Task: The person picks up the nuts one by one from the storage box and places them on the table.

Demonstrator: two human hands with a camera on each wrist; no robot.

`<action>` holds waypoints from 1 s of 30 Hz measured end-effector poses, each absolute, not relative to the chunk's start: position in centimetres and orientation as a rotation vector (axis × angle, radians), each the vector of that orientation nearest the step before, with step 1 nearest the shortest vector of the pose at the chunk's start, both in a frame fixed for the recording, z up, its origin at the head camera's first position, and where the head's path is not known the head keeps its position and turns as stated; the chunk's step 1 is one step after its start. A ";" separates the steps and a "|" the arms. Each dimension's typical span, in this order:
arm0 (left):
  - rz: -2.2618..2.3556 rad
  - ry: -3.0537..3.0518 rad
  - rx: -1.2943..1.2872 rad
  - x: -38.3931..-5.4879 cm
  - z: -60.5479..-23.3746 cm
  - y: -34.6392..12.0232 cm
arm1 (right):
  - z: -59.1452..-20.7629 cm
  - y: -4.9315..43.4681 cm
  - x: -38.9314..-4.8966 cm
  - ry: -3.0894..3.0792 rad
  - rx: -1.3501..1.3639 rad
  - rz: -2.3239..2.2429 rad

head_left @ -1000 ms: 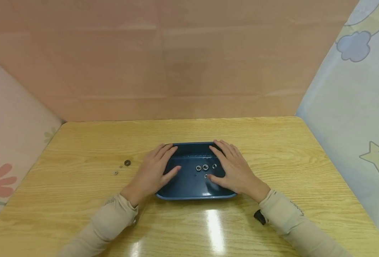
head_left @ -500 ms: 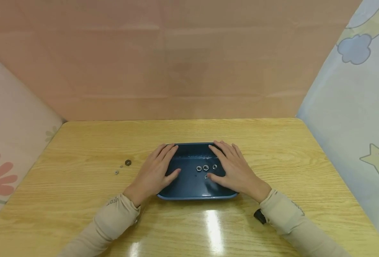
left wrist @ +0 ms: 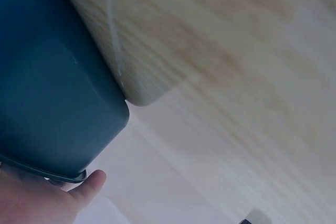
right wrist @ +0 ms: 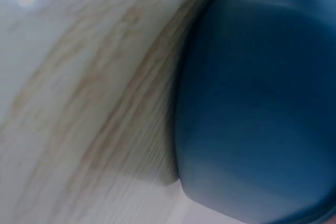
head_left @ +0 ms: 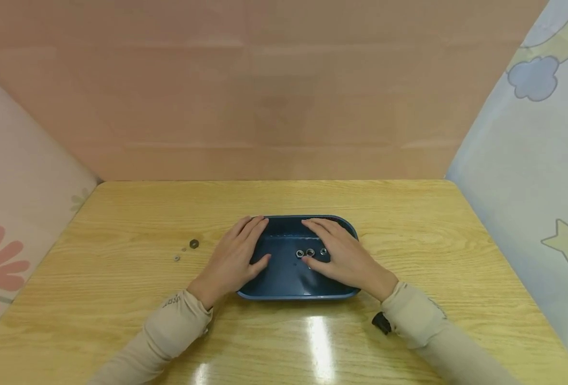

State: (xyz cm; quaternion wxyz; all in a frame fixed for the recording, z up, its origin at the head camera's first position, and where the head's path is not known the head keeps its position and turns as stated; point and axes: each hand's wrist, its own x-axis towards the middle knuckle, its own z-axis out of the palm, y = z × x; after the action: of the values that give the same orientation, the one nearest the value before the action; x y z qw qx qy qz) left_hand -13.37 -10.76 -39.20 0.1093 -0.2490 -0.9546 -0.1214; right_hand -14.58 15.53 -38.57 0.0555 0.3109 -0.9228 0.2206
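Observation:
A dark blue tray [head_left: 279, 283] lies on the wooden table, its side wall [left wrist: 58, 93] large in the left wrist view and its outer wall [right wrist: 252, 103] filling much of the right wrist view. My left hand [head_left: 233, 256] rests over the tray's left rim, fingers extended and thumb pointing inward. Over the tray's right half my right hand [head_left: 344, 254] hovers with fingers spread, gripping nothing. Shiny metal hex nuts lie inside: one nut [head_left: 300, 254] by the thumb tip, another nut [head_left: 310, 252] beside it, and a smaller nut [head_left: 323, 251] at the index finger. The right thumb mostly hides another.
Left of the tray, a dark hex nut [head_left: 194, 244], a small pale nut [head_left: 177, 258] and a tiny piece [head_left: 184, 249] lie on the table [head_left: 135, 214]. A black wrist device [head_left: 381, 323] shows below the right sleeve. Papered walls border the table.
My right hand has shifted left off the tray's right rim to over the nuts, uncovering that rim. The left hand stays at the left rim.

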 end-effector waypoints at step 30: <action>-0.384 -2.834 -0.740 -13.6 -39.1 -10.8 | -39.7 13.4 -16.3 -2.919 1.063 0.658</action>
State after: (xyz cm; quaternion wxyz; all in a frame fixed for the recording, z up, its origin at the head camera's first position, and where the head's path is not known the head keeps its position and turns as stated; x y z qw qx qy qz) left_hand -13.64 -10.79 -39.10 0.0938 -0.2494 -0.9551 -0.1294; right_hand -16.26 13.41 -39.74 -0.0168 0.3348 -0.9191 0.2071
